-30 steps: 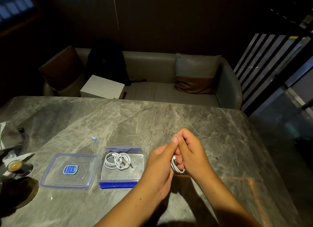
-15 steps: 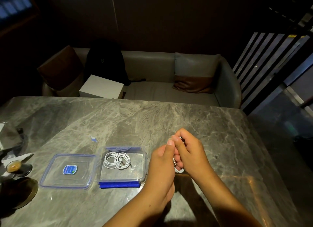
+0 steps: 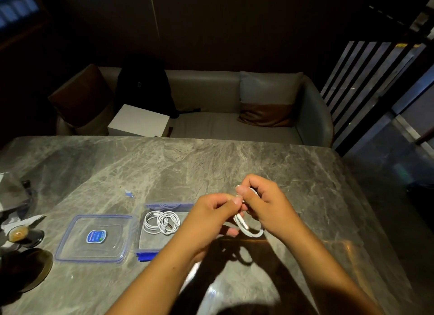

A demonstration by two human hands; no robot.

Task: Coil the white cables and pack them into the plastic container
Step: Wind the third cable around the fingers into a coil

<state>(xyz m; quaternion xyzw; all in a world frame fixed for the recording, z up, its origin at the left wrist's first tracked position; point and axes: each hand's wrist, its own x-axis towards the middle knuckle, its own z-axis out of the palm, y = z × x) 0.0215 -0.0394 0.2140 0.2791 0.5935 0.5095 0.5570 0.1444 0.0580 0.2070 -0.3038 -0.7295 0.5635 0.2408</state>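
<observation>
1. White cable [image 3: 246,227]: held above the surface, beside the container [image 3: 143,220].
2. Left hand [image 3: 211,218] and right hand [image 3: 265,204] both pinch it.
3. Light, springy; likely best gripped across the loops.

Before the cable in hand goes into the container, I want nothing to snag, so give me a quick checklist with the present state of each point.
1. Cable in hand gripped by both the left hand and the right hand: ok.
2. Cable in hand fully coiled, end tucked: cannot tell, the fingers hide most of it.
3. Plastic container open, lid lying beside it on the table: ok.
4. Room left in the container next to the coiled cable already inside: ok.
5. Path from the hands to the container free of other things: ok.
</observation>
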